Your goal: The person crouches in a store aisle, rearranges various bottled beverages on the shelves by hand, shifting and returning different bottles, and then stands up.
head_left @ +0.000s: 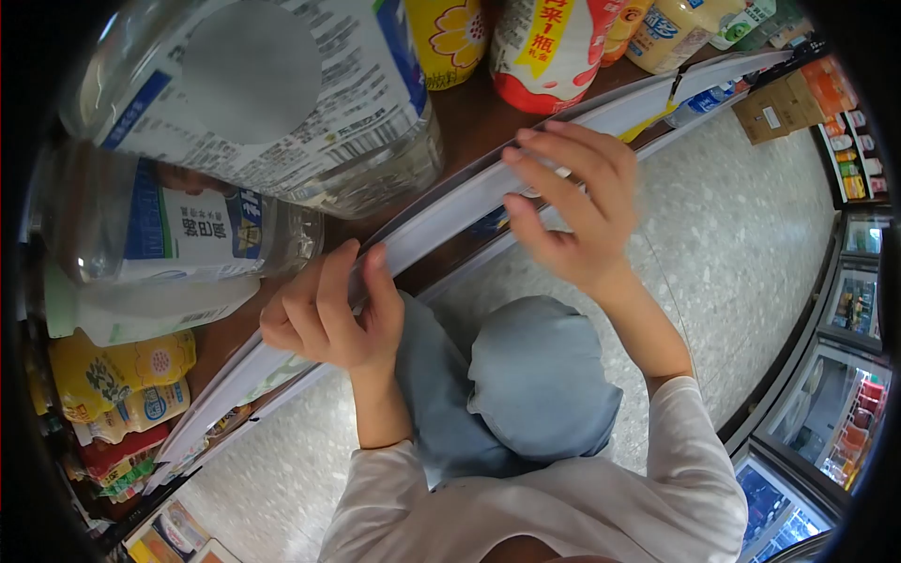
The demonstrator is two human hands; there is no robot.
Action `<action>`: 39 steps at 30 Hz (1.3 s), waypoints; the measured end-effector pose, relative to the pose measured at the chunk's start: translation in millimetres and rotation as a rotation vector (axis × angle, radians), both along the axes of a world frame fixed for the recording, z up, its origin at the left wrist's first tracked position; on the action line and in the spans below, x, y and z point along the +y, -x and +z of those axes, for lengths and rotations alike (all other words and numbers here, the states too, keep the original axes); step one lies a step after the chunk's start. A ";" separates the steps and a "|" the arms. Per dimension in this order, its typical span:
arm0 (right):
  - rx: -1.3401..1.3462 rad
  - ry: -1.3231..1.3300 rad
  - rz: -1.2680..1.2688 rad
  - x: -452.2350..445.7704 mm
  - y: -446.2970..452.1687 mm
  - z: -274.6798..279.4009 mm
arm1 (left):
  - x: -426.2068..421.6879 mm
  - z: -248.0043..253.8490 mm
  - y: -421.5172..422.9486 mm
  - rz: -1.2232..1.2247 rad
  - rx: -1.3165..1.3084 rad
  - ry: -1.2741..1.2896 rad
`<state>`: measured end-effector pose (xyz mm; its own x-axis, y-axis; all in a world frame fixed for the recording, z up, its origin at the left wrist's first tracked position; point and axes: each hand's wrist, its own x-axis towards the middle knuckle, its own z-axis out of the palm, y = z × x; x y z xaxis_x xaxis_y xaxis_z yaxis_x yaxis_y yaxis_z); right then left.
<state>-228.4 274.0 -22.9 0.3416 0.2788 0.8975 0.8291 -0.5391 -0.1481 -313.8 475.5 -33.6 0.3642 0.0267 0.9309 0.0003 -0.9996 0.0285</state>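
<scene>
A long white shelf-edge strip [450, 208] runs diagonally along the front of a brown shelf. My left hand [328, 310] is curled over this strip, with the thumb and fingers closed on its edge. Farther along the same strip is my right hand [582, 202], slightly blurred. Its fingers are apart, the fingertips over the strip's upper edge and the thumb in front of it. Right behind the strip, a large clear bottle [375, 159] with a white and blue label stands on the shelf. Another clear labelled bottle [202, 225] is close to my left hand.
A yellow bottle [449, 42] and a red-and-white bottle [549, 56] stand farther right on the shelf. Yellow packs [122, 371] are at the left. Below me is a speckled floor [741, 253]. Glass-door coolers [826, 413] and a cardboard box [779, 108] are at the right.
</scene>
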 end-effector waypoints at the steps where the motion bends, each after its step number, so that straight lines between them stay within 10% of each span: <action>1: 0.004 -0.001 0.002 9.0 2.6 -1.1 | 0.1 0.0 0.2 0.000 0.005 0.005; 39: 0.143 -0.299 -0.010 0.0 14.9 -18.4 | -8.7 1.3 7.5 -0.076 0.013 0.038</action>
<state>-243.3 274.0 -41.3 0.4714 0.0063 0.8819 0.7832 -0.4626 -0.4154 -321.3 466.8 -32.3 0.3782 0.0337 0.9251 -0.0746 -0.9950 0.0668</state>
